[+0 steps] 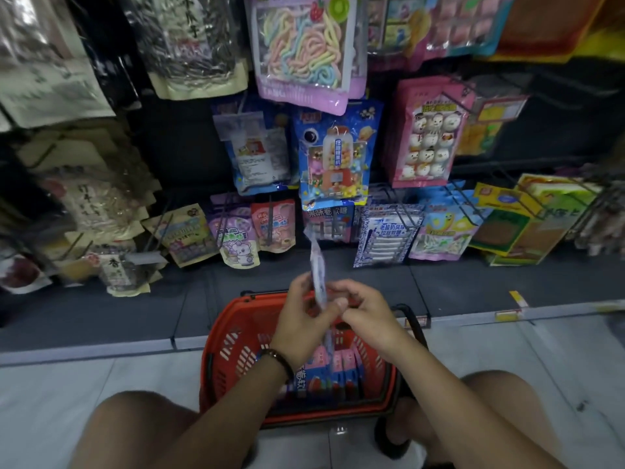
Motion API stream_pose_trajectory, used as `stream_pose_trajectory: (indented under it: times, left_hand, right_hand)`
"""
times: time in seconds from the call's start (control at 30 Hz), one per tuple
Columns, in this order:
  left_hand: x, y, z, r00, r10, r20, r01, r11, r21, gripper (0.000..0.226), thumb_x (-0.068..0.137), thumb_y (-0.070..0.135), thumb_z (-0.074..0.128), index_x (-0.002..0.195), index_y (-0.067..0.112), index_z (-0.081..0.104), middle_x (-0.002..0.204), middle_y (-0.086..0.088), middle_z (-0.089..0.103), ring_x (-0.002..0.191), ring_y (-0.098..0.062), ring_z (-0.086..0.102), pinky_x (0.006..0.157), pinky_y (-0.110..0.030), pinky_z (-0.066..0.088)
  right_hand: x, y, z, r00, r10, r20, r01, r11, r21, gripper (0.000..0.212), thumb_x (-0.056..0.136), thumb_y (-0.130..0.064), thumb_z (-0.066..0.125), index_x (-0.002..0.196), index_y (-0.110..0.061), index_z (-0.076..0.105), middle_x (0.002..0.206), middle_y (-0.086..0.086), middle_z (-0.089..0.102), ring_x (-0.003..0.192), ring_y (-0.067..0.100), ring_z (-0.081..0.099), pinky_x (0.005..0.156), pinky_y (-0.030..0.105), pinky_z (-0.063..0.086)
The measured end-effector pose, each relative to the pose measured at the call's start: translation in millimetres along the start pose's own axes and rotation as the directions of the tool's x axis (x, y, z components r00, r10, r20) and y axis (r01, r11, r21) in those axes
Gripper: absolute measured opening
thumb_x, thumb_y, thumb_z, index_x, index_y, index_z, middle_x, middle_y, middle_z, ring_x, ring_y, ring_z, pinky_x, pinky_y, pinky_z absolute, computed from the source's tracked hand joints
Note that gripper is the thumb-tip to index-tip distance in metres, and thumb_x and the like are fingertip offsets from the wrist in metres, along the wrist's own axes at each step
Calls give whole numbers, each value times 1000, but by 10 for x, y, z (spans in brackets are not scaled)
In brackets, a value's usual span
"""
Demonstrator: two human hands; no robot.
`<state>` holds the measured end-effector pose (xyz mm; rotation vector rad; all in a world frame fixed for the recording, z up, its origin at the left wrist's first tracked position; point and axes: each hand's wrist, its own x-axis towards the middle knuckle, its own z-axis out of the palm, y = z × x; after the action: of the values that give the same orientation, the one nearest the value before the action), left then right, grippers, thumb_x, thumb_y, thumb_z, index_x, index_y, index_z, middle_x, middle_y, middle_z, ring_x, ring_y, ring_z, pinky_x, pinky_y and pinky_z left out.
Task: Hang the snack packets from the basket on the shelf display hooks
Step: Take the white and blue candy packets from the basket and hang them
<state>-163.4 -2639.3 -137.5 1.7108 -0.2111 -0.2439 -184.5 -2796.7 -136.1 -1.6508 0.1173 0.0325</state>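
A red plastic basket (236, 340) stands on the floor between my knees, with several blue and pink snack packets (341, 370) upright inside. Above it I hold one thin pale blue packet (317, 262) edge-on, its top pointing toward the shelf. My left hand (304, 319) grips its lower part, with a dark bead bracelet on the wrist. My right hand (368, 313) pinches the same packet from the right. Just beyond it, a blue packet of the same kind (329, 221) hangs on a low hook.
The display wall holds rows of hanging packets: a pink snowman marshmallow pack (427, 140), a blue gumball-machine pack (334, 157), a rainbow candy pack (304, 49). Black wire hooks (406, 214) stick out toward me. A grey shelf base edge (101, 346) runs across the floor.
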Motion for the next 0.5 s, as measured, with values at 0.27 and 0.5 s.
stream_pose_trajectory:
  times: [0.27,0.5]
  left_hand:
    - [139,7,-239,996,-45,-75,45,999,-3,23,106,28,62,128,30,69,124,13,76,114,-3,70,106,-42,56]
    - [363,60,-274,999,-27,44,28,1000,-4,47,106,23,63,151,33,51,142,14,65,131,-8,63,109,-35,51]
  right_hand:
    - [114,59,-279,988,15,-155,-34,993,-117,20,96,-20,78,115,-27,76,103,-3,74,95,14,72,82,32,56]
    - [422,165,-637,956,141,-257,-143,990,10,71,94,-38,80,154,-16,48,123,13,69,77,19,73,65,38,60]
